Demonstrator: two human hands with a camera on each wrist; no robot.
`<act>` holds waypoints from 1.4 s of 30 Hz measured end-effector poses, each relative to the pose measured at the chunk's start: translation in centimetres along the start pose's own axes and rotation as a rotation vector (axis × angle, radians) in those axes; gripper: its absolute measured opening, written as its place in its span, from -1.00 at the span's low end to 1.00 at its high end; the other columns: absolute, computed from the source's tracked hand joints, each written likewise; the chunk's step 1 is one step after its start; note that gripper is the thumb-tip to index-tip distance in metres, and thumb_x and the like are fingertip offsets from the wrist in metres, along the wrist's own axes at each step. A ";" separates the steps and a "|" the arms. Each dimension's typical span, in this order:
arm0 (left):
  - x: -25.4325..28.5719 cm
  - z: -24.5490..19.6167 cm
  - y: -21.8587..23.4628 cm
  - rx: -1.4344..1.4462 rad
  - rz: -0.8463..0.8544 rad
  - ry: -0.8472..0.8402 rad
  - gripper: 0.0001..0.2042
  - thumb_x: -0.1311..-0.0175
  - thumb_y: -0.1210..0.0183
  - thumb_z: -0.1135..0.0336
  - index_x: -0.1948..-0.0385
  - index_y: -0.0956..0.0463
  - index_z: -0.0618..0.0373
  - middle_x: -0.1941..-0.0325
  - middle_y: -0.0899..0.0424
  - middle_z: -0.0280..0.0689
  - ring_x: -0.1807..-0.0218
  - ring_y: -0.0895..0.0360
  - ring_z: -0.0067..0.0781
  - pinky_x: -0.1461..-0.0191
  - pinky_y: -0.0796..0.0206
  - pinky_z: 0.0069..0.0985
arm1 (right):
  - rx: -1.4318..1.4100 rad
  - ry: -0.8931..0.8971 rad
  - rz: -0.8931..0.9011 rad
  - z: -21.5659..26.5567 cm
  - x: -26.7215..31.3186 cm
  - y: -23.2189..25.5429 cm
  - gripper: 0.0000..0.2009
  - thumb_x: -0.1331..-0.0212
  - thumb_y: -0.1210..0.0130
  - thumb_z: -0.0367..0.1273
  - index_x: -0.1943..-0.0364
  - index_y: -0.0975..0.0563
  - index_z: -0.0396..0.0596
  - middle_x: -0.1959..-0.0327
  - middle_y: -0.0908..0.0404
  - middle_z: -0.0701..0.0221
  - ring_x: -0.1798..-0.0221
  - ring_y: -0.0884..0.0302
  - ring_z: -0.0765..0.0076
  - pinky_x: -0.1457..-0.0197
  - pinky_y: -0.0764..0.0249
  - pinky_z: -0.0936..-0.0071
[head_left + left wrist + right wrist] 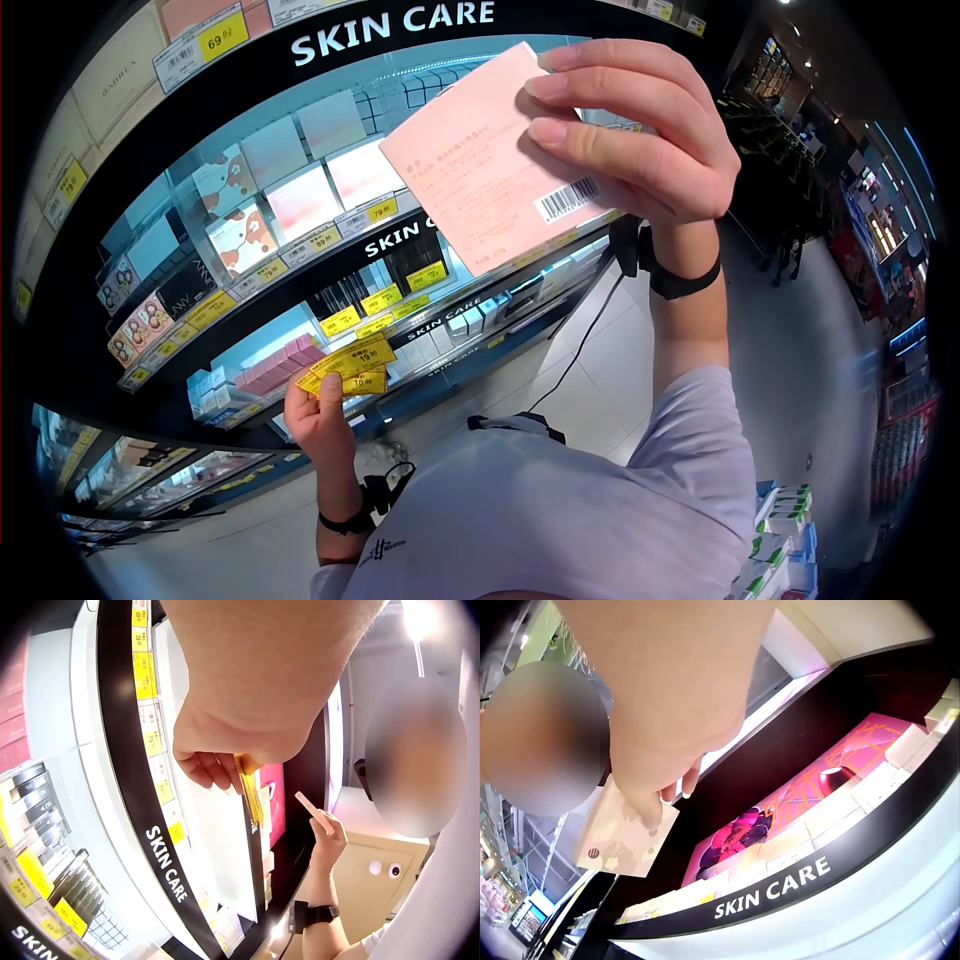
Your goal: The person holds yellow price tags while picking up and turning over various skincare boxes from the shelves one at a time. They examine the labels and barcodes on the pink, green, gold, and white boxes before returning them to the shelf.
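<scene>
Raised high in the head view, my right hand (655, 135) pinches a flat pink box (470, 175) by its right edge, thumb on one face. Fine print and a barcode cover the side toward me. The box's other face (619, 836), with a pale pattern and a small dark logo, shows in the right wrist view. Lower down, my left hand (318, 430) holds yellow price tags (362, 362), overlapping each other, under its thumb. Seen from the left wrist, these tags (250, 791) are nearly edge-on beside the curled fingers.
Curved cosmetics shelves with a black SKIN CARE band (390, 35) stand ahead. Pale boxes (300, 200) line one tier, above dark items and pink boxes (280, 365). Yellow price labels (378, 210) run along the shelf edge. A cable (580, 345) hangs from the right wrist strap.
</scene>
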State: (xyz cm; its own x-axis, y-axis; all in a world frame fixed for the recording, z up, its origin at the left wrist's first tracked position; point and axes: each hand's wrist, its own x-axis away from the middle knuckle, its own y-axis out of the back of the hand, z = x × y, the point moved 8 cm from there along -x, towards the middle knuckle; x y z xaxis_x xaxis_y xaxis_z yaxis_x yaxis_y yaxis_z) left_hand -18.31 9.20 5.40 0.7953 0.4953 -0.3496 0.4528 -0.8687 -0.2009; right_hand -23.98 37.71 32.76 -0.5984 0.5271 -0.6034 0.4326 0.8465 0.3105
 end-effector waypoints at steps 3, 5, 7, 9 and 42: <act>-0.1 -0.7 -0.3 -0.051 0.017 -0.072 -0.82 -0.36 -0.09 0.42 0.14 -0.46 0.39 0.22 -0.63 -0.19 0.25 -0.54 -0.58 0.12 -0.40 -0.64 | 0.113 0.041 -0.044 1.7 0.1 -0.4 -0.71 0.27 -0.29 -0.30 0.35 -0.70 -0.07 0.28 -0.69 0.40 0.33 -0.48 0.38 0.27 -0.48 0.51; 0.0 -0.8 -0.1 -0.104 0.013 -0.084 -0.81 -0.36 -0.10 0.42 0.14 -0.46 0.40 0.24 -0.63 -0.20 0.25 -0.55 -0.58 0.13 -0.40 -0.64 | 0.056 -0.042 0.049 2.2 0.2 -0.7 -0.75 0.19 -0.34 -0.41 0.32 -0.68 -0.11 0.24 -0.68 0.30 0.23 -0.52 0.31 0.18 -0.58 0.47; -0.1 -0.6 0.1 -0.121 0.007 -0.085 -0.79 -0.36 -0.11 0.39 0.14 -0.46 0.40 0.24 -0.63 -0.20 0.25 -0.55 -0.58 0.13 -0.40 -0.64 | 0.088 -0.091 -0.009 2.0 0.2 -0.8 -0.76 0.21 -0.36 -0.40 0.34 -0.68 -0.09 0.27 -0.66 0.33 0.26 -0.49 0.35 0.21 -0.57 0.53; 0.1 0.1 0.4 -0.066 -0.004 -0.066 -0.78 -0.36 -0.12 0.38 0.14 -0.46 0.40 0.23 -0.63 -0.20 0.24 -0.55 -0.57 0.13 -0.40 -0.64 | 0.120 -0.059 -0.015 1.9 -0.1 -1.4 -0.74 0.24 -0.38 -0.39 0.34 -0.70 -0.07 0.28 -0.66 0.37 0.29 -0.45 0.38 0.27 -0.52 0.59; 0.0 1.1 1.0 -0.007 -0.015 -0.028 -0.80 -0.33 -0.16 0.40 0.14 -0.47 0.35 0.22 -0.65 -0.16 0.22 -0.59 -0.52 0.12 -0.45 -0.55 | -0.653 -0.929 0.150 -18.8 -8.3 -3.7 -0.88 -0.10 -0.24 -0.54 0.32 -0.53 -0.17 0.35 -0.62 0.47 0.25 -0.57 0.60 0.11 -0.49 0.60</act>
State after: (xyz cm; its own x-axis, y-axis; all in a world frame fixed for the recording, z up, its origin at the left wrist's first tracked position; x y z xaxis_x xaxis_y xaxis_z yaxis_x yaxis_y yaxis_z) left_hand -18.30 8.37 4.16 0.7765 0.5083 -0.3723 0.4675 -0.8610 -0.2004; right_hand -33.28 31.62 50.46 0.2767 0.5966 -0.7534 -0.1383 0.8005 0.5831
